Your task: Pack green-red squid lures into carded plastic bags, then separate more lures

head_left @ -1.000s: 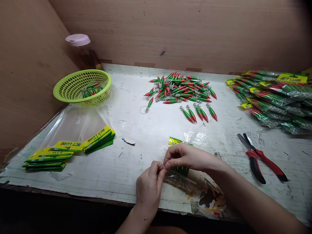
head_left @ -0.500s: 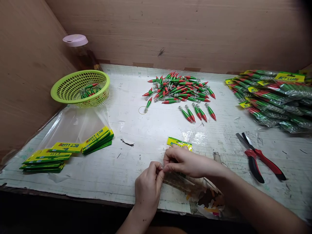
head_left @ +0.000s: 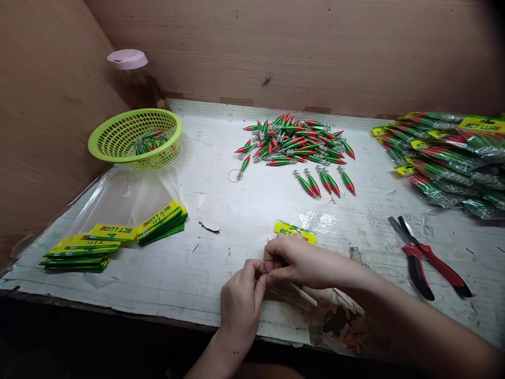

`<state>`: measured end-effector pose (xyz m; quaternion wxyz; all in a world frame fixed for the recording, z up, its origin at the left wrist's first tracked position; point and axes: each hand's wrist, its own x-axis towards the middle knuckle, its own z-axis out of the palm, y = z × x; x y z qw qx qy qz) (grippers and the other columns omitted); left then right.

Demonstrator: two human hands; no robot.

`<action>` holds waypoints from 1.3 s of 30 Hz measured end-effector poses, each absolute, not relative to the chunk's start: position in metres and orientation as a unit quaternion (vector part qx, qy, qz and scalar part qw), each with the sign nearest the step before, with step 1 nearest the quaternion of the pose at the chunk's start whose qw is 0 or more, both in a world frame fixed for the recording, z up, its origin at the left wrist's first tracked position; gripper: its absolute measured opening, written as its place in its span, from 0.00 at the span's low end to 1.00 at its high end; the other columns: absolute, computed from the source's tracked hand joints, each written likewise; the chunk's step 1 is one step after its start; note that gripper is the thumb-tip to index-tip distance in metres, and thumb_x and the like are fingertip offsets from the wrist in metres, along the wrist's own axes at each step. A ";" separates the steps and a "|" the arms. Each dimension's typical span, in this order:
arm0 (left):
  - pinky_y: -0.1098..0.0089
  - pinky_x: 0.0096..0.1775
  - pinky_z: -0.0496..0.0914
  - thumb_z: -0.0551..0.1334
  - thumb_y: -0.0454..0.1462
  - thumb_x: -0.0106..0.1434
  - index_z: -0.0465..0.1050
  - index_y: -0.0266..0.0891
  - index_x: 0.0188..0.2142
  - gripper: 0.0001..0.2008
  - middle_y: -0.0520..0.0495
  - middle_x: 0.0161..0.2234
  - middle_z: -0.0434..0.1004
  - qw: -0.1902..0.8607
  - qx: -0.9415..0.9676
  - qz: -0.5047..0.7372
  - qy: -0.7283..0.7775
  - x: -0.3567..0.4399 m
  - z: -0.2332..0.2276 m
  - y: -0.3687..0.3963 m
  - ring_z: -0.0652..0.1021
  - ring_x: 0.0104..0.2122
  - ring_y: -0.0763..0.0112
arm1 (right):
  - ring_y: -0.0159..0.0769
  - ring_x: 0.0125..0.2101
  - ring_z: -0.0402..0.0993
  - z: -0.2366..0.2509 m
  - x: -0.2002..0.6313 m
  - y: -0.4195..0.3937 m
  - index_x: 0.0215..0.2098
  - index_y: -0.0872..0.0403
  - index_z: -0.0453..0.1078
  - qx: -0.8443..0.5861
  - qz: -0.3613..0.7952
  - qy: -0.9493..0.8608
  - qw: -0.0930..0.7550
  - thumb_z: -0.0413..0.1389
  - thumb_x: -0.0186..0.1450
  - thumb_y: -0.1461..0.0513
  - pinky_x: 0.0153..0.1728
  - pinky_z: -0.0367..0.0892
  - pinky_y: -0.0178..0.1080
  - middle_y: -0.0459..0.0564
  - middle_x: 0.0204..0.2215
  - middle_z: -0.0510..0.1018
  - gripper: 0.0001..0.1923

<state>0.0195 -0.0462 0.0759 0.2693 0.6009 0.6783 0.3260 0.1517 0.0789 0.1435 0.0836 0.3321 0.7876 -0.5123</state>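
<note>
My left hand (head_left: 242, 295) and my right hand (head_left: 286, 260) meet near the front edge of the table. Thumb and forefinger of each are pinched together, tip to tip; whatever lies between them is too small or hidden to name. Just behind my right hand shows the yellow and green header card of a clear bag (head_left: 290, 228), partly covered by that hand. Farther back, several green and red squid lures (head_left: 324, 181) with silver hook crowns lie in a short row, and a heap of the same lures (head_left: 295, 139) is behind them.
Pliers (head_left: 414, 242) with red and black handles lie at the right, below a stack of packed lure bags (head_left: 445, 158). On the left are header-card bags (head_left: 79, 252), a green basket (head_left: 98, 147) with lures and a pink-lidded bottle (head_left: 128, 60). A torn scrap (head_left: 209, 227) lies mid-table.
The camera view has shifted slightly, so things sit a little farther right. Both hands keep their pinch close together, with only small finger movement.
</note>
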 end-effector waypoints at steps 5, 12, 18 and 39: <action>0.73 0.27 0.58 0.49 0.38 0.69 0.64 0.41 0.36 0.07 0.54 0.28 0.69 0.264 0.601 0.339 0.674 0.019 0.076 -0.045 0.69 0.27 0.70 | 0.29 0.26 0.64 0.140 0.153 0.082 0.35 0.56 0.68 0.318 -0.597 0.734 0.059 0.61 0.58 0.59 0.24 0.58 0.30 0.44 0.27 0.72 0.11; 0.75 0.28 0.58 0.49 0.38 0.70 0.63 0.41 0.36 0.08 0.55 0.27 0.67 0.294 0.585 0.362 0.664 0.019 0.078 -0.047 0.68 0.25 0.73 | 0.26 0.15 0.63 0.131 0.156 0.085 0.35 0.56 0.61 0.309 -0.751 0.576 0.098 0.59 0.58 0.57 0.16 0.57 0.29 0.43 0.22 0.71 0.14; 0.73 0.27 0.58 0.52 0.39 0.67 0.62 0.41 0.35 0.06 0.54 0.26 0.68 0.312 0.581 0.353 0.664 0.018 0.080 -0.045 0.68 0.25 0.71 | 0.22 0.18 0.61 0.131 0.156 0.084 0.29 0.58 0.64 0.307 -0.674 0.672 0.016 0.58 0.60 0.61 0.17 0.55 0.25 0.42 0.21 0.67 0.09; 0.73 0.28 0.58 0.52 0.41 0.69 0.63 0.39 0.32 0.10 0.53 0.27 0.68 0.319 0.586 0.343 0.661 0.016 0.078 -0.047 0.68 0.26 0.72 | 0.22 0.14 0.63 0.119 0.159 0.096 0.32 0.59 0.65 0.243 -0.767 0.581 0.124 0.63 0.56 0.56 0.13 0.54 0.25 0.42 0.23 0.69 0.16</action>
